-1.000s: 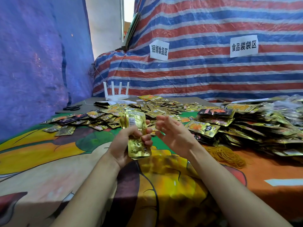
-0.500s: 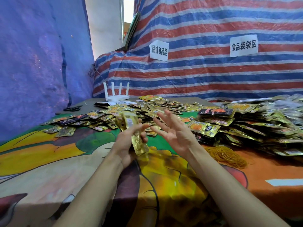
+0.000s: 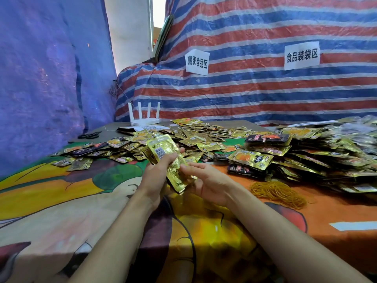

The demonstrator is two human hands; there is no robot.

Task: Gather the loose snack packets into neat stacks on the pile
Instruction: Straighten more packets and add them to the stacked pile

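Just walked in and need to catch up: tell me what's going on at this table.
A person is sorting snack packets. The left hand grips a small stack of gold packets held upright above the cartoon-print tablecloth, and the right hand meets the stack's lower edge, fingers touching it. Loose packets lie scattered behind, a pile of stacked packets sits to the right, and a heap of yellow rubber bands lies near it.

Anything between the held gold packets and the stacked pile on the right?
Nothing visible. The left hand holds the gold packets, right hand at their lower edge. Bare tablecloth runs to the stacked pile; the rubber bands lie nearer, off that path.
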